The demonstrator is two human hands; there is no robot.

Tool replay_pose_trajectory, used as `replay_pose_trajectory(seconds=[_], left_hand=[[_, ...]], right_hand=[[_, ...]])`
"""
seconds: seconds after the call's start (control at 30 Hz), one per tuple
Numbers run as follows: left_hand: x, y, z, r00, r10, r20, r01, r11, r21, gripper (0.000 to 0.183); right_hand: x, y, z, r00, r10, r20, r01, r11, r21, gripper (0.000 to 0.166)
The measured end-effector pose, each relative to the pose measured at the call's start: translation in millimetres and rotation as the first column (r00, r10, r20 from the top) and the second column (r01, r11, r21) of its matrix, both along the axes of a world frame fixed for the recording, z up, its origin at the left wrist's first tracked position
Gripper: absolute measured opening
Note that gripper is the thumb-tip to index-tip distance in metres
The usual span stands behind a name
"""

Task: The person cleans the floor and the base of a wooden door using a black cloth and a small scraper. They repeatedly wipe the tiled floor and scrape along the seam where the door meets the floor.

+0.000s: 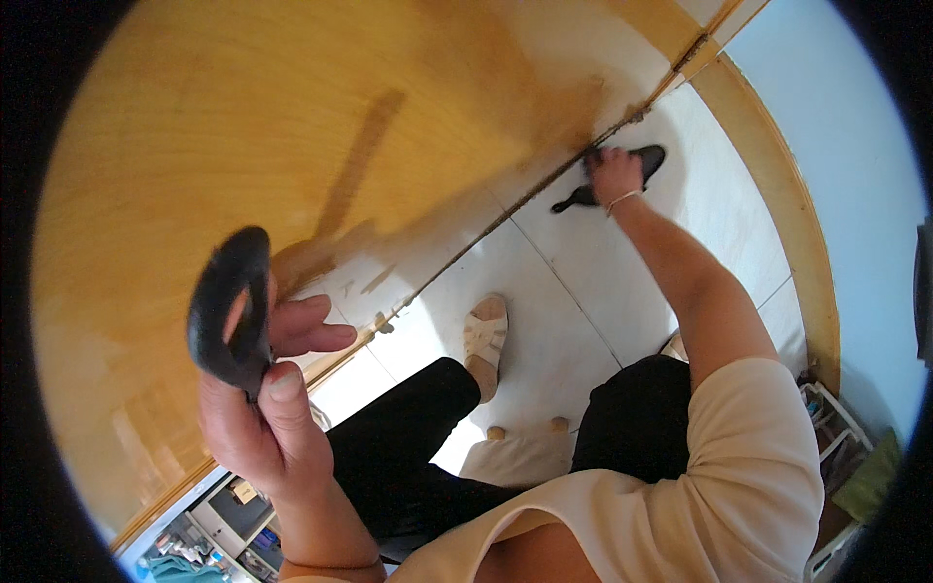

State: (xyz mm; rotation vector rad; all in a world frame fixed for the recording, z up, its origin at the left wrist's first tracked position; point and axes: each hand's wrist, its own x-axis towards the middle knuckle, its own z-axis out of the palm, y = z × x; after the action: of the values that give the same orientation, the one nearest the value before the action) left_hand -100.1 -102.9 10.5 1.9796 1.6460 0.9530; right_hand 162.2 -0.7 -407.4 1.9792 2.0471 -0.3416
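My left hand [291, 423] is raised in front of the wooden panel [240, 146]. Its thumb and fingers pinch a black item [211, 342] with an oval opening, possibly a shoe; its far side is hidden from me. Down on the tiled floor [554, 255], close to the panel's dark lower edge, my right hand [616, 175] has its fingers over a black shoe-like item [652, 157]. A narrow end of that item sticks out on the near side of the hand. The middle of it is covered by my fingers, and the view there is slightly blurred.
A sandalled foot [487, 328] rests on the tiles, with a pale stool seat [517, 459] behind it. Along the right runs a wooden skirting [802, 211] below a light blue wall [838, 109]. A white rack [838, 415] and a shelf unit [226, 510] stand nearby.
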Motion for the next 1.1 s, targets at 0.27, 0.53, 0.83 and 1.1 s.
replay_pose_trajectory(seconds=[0.27, 0.53, 0.83, 1.1], left_hand=[[-2, 3, -4, 0.996, -0.005, -0.089, 0.007, 1.000, 0.021, 0.046], [-3, 4, -8, 0.998, -0.009, -0.058, 0.010, 1.000, 0.022, 0.046], [-8, -2, -5, 0.997, 0.004, -0.074, -0.002, 1.000, 0.020, 0.042], [-11, 1, -5, 0.977, -0.020, -0.211, 0.023, 1.000, 0.016, 0.042]], right_hand=[[-133, -66, -10, 0.773, 0.618, -0.144, -0.594, 0.785, 0.178, 0.028], [-26, -25, 8, 0.939, 0.325, -0.113, -0.316, 0.944, 0.090, 0.027], [10, -2, 1, 0.992, 0.121, 0.035, -0.124, 0.986, 0.112, 0.027], [-118, -59, -11, 0.822, 0.527, -0.218, -0.521, 0.849, 0.089, 0.025]])
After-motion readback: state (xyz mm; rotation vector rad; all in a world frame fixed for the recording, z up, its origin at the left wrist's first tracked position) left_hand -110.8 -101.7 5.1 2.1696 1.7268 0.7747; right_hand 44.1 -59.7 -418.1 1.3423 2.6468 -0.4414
